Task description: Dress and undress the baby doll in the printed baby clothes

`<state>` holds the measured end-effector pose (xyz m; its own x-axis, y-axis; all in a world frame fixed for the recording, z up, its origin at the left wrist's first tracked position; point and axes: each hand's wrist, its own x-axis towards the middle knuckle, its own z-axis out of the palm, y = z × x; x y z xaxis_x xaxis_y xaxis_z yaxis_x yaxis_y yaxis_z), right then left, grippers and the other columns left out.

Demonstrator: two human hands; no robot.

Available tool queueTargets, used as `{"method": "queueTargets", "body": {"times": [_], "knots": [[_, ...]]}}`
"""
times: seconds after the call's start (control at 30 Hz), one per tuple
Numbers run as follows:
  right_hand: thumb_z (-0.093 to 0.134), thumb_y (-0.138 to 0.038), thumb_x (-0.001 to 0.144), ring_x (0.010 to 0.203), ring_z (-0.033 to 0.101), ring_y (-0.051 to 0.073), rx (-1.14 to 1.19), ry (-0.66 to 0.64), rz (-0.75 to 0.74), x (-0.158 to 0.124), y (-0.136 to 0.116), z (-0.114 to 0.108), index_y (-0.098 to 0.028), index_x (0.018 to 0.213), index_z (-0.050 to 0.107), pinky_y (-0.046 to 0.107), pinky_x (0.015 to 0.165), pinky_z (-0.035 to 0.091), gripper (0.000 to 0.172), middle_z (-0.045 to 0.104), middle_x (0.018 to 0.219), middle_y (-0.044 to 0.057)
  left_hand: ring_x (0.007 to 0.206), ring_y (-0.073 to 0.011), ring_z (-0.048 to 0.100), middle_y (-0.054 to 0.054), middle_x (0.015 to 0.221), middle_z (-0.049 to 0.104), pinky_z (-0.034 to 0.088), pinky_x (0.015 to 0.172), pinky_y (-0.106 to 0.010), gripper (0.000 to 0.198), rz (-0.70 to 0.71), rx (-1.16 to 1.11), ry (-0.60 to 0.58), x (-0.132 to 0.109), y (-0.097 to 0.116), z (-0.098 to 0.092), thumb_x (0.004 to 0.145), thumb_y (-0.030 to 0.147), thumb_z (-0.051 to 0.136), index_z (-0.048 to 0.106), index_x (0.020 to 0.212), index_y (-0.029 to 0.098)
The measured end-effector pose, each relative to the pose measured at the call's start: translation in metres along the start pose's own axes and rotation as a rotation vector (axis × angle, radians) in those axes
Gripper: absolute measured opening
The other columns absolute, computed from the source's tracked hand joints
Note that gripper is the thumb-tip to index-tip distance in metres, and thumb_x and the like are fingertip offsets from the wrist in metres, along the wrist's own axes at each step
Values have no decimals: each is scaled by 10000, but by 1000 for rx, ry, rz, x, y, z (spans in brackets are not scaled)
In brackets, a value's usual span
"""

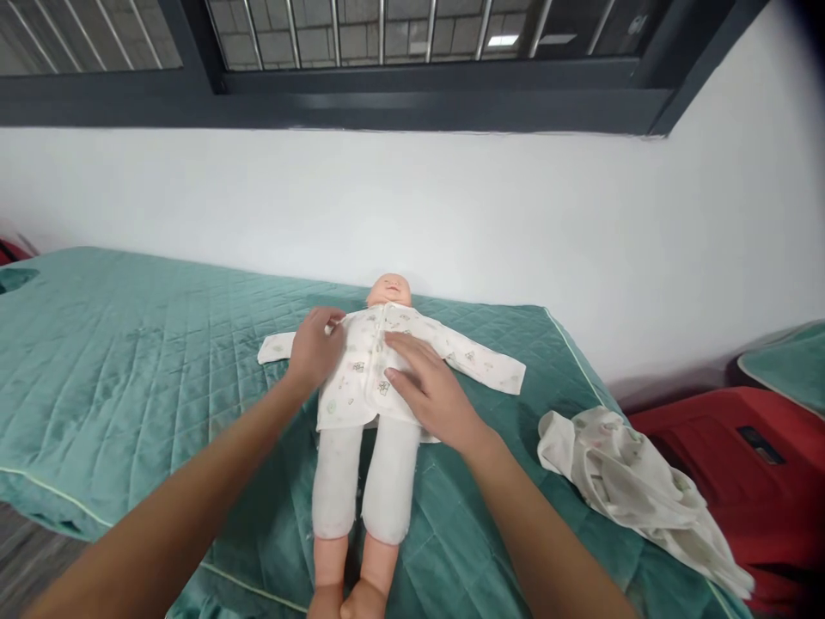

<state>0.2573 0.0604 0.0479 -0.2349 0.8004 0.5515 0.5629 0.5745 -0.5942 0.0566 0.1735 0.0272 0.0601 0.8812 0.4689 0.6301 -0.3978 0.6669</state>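
Left hand (315, 348) curls on the doll's (339, 477) shirt (357, 378), grip unclear; right hand (429, 389) lies flat there, fingers apart.

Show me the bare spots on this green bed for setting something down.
Widest: green cover left of the doll, beyond its sleeve. Narrower: the strip between the doll's legs and the crumpled cloth. Crowded: the doll's chest, under the left hand and right hand.

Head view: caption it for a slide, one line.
A doll lies face-up on a green quilted bed, left hand and right hand on its printed shirt, crumpled cloth nearby.
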Motion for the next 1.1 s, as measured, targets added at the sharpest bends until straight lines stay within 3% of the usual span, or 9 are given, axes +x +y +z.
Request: {"method": "queueTargets", "body": {"times": [0.07,0.17,0.33,0.4,0.5,0.57,0.67,0.9,1.1], "knots": [[504,-311,977,1399,401,211,-14,-117,-31,0,3,0,-252,1277,608,447,1163,337,324,532,1444,46,907,-202,614,-50,961,667,482,817,-340,178,-49,-34,20,-36,-10,-12,850,216,521,647,973,192],[527,-332,967,1432,353,216,-45,-224,-73,0,6,-3,-268,1215,653,449,1182,312,285,492,1482,21,912,-198,617,-41,987,668,486,783,-330,193,-118,-160,-88,-87,-18,-26,884,281,519,642,1013,208],[645,-395,888,1486,226,260,-135,-237,-42,-14,2,3,-281,1384,511,524,1214,211,526,384,1556,33,975,-199,617,-61,1100,659,481,892,-367,350,-114,-327,-280,-133,-18,-38,873,241,534,554,1222,220],[639,-388,891,1493,199,266,-143,-195,1,-29,-3,8,-287,1384,502,531,1211,212,522,342,1577,36,1020,-215,608,-75,1142,648,467,920,-385,419,-91,-302,-311,-139,-18,-40,856,231,551,527,1275,228],[592,-321,920,1438,316,247,-120,28,126,-62,-9,15,-289,1321,530,498,1180,290,407,390,1534,61,1079,-230,586,-85,1190,627,443,954,-398,486,-77,-239,-295,-142,-21,-40,833,230,577,499,1312,228],[567,-272,924,1365,406,237,-96,164,213,-82,-12,18,-284,1265,549,484,1148,336,341,453,1455,78,1072,-231,584,-82,1179,628,446,937,-392,464,-88,-214,-277,-142,-24,-38,825,233,581,511,1283,224],[534,-200,906,1280,470,243,-75,222,291,-101,-14,22,-268,1235,553,488,1112,368,336,508,1346,89,1035,-245,579,-73,1109,636,454,903,-398,335,-81,-150,-275,-142,-28,-36,817,240,578,565,1151,223],[517,-195,893,966,576,238,-155,267,362,-99,-11,29,-222,1068,600,431,865,492,196,603,1046,80,1044,-279,550,-78,1061,640,430,941,-437,104,84,-23,-266,-140,-32,-34,859,276,525,607,902,228],[512,-203,888,836,554,203,-122,383,406,-105,-14,22,-218,870,592,364,766,469,83,574,893,38,900,-233,546,-46,905,628,435,824,-377,67,-54,-12,-49,-147,-28,-42,842,248,513,551,798,215]]}}
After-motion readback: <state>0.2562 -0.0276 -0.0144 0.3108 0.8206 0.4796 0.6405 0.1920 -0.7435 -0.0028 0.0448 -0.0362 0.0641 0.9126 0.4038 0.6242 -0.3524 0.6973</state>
